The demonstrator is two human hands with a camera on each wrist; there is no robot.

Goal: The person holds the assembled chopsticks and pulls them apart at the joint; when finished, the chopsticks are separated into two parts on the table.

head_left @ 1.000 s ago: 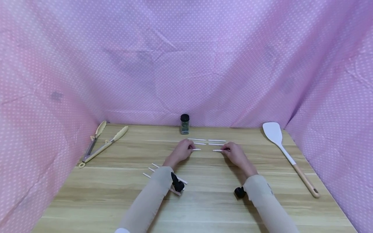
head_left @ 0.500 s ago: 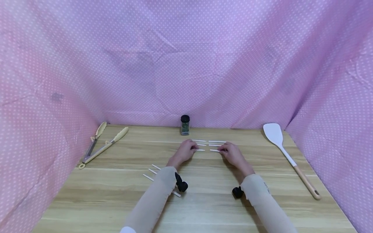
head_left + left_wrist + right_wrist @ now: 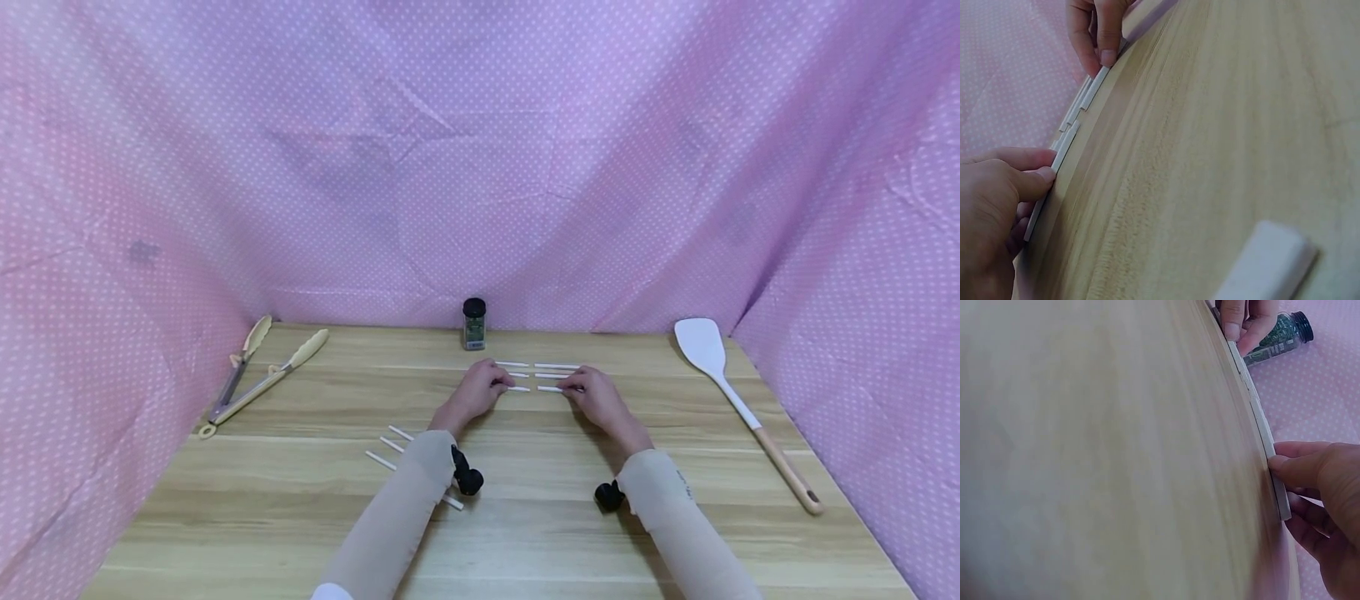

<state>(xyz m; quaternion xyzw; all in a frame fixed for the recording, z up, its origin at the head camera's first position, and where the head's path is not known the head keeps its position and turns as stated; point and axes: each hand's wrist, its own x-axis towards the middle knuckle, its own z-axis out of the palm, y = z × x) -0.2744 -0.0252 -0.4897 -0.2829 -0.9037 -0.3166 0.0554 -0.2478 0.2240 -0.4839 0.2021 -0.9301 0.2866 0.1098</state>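
My left hand (image 3: 474, 392) pinches a white stick (image 3: 1054, 178) between thumb and fingers, low at the table surface. Opposite it, my right hand (image 3: 598, 398) pinches another white stick (image 3: 1266, 440) the same way. The two sticks lie end to end in a line, with a small gap between their inner ends. Just beyond them are two more pairs of white sticks, a middle pair (image 3: 549, 376) and a far pair (image 3: 557, 366), each laid end to end. My hands partly hide the outer ends of these sticks.
Several loose white sticks (image 3: 380, 460) lie slanted beneath my left forearm, partly covered. A small black-capped jar (image 3: 474, 325) stands at the back edge. Opened tongs (image 3: 270, 383) lie at left; a white spatula (image 3: 702, 343) with wooden handle lies at right. Pink dotted cloth (image 3: 480, 167) encloses the table.
Both hands have moved inward, each bringing its stick closer to the other, so the gap between the sticks has narrowed. In the last half second they have barely moved.
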